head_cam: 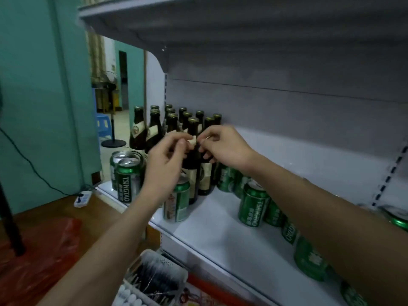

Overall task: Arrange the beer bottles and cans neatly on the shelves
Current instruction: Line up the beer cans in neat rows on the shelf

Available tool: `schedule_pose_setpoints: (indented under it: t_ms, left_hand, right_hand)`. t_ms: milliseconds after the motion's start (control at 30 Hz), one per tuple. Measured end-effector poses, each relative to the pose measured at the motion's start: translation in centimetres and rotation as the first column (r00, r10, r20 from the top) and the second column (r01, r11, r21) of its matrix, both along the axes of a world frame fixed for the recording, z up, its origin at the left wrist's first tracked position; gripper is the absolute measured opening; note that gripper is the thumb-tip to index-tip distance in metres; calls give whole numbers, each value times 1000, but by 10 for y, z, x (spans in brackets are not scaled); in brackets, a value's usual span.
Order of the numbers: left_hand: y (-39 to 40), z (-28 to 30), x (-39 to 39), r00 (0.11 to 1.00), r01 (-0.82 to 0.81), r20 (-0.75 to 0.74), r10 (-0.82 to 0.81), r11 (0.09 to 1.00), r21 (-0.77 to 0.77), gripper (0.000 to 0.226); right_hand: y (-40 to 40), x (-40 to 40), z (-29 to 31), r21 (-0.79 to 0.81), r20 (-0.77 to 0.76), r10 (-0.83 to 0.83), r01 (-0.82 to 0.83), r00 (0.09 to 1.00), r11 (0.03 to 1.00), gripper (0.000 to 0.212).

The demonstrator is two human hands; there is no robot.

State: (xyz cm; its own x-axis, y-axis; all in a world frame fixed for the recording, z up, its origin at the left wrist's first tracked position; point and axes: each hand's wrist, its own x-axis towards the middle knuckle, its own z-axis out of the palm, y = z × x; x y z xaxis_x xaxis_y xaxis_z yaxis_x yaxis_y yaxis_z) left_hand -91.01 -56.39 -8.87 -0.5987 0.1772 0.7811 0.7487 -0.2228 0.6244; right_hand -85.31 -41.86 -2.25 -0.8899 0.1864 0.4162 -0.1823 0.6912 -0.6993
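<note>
Several dark beer bottles (139, 129) with cream labels stand clustered at the left back of the white shelf (220, 244). Both hands meet at the neck of the front bottle (193, 171). My left hand (165, 164) pinches a small cream piece of its neck label (192, 141). My right hand (223, 144) pinches with thumb and forefinger right beside that piece. Green Tsingtao cans stand around: two at the shelf's left end (128, 182), one under my left wrist (177, 202), and several (254, 206) along the right, partly hidden by my right forearm.
An upper shelf (198, 21) overhangs closely. Packaged goods (154, 277) lie on the level below. On the floor to the left are a red plastic bag (44, 250), a white power strip (82, 198), a fan stand (113, 142) and a blue stool (103, 127).
</note>
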Motion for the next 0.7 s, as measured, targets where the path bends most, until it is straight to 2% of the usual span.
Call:
schedule_pose_setpoints:
  t_ms: [167,267,333,433,533,633,700]
  left_hand:
    - [-75,2,-51,966,-233,134,220,968,96,22]
    - [-110,-12,-84,922,-315,256,292,948,54,18]
    - [-126,-22,-105,895,-328,310,321,944,-31,21]
    - [-141,-40,-130,869,-249,386,310,948,-199,25]
    - [-148,-57,-149,867,-132,418,270,935,-330,47]
    - [-146,-66,-161,875,-15,441,199,922,-387,59]
    - [-143,-70,-167,876,24,451,169,920,-391,60]
  right_hand:
    - [-64,-40,2,87,63,119,-124,991,989,19]
    - [-100,-69,0,198,135,131,-156,982,968,18]
    - [-120,-92,-3,267,176,98,-143,980,953,26]
    - [-142,-121,-9,339,225,36,-113,974,934,32]
    - [-152,-144,-16,385,301,7,-128,954,914,34]
    - [-155,-161,-26,391,365,-37,-117,930,913,40]
    - [-155,-170,-32,370,393,-69,-89,917,925,39]
